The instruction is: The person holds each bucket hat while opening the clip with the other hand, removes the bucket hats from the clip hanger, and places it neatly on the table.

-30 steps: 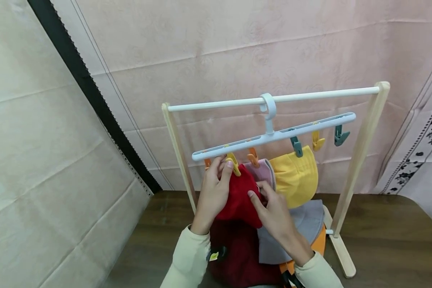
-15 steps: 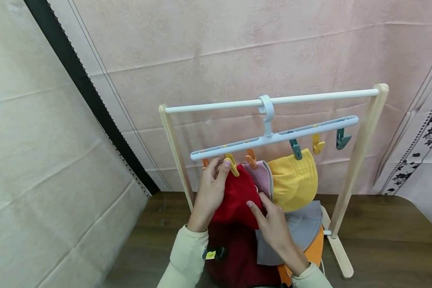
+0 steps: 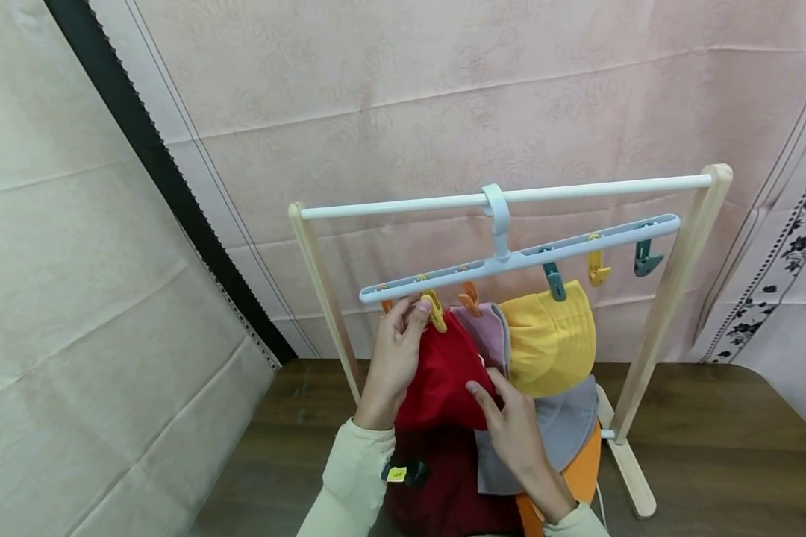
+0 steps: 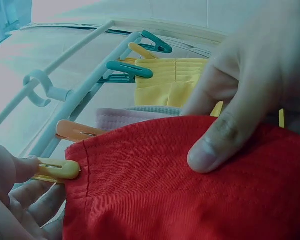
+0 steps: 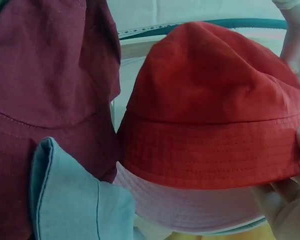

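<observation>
Red bucket hat [image 3: 443,373] is at the clipping step: left hand [image 3: 396,358] pinches the yellow clip [image 3: 434,311] at its brim, right hand [image 3: 510,425] grips the lower edge. Next, I'd judge, the clip must bite before either lets go.

A red bucket hat [image 3: 443,377] hangs low in the centre of the frame, its brim edge caught in a yellow clip [image 3: 433,310] (second from the left on the pale blue hanger [image 3: 520,257]), crown drooping downward.
</observation>
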The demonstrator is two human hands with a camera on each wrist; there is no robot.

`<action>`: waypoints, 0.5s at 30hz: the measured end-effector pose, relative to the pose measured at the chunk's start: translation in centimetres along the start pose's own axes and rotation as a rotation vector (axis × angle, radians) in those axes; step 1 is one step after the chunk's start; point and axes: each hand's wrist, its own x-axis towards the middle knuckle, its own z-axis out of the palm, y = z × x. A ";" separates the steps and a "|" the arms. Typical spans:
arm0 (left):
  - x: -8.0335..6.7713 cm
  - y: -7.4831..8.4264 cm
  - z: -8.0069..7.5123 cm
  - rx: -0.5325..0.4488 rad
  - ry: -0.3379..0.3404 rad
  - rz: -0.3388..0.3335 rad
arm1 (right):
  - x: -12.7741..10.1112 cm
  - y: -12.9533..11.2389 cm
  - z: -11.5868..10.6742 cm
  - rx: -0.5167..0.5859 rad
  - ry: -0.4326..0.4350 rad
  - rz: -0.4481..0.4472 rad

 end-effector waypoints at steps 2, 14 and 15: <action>0.0 -0.1 0.2 -0.010 0.014 -0.008 | -0.2 0.1 0.0 -0.015 0.010 0.011; 0.3 -0.5 -0.3 0.099 0.055 0.046 | -0.8 -2.1 -0.9 0.112 0.002 0.240; 0.2 -0.5 -0.3 0.135 0.040 0.049 | -0.8 -2.3 -1.0 0.116 0.010 0.233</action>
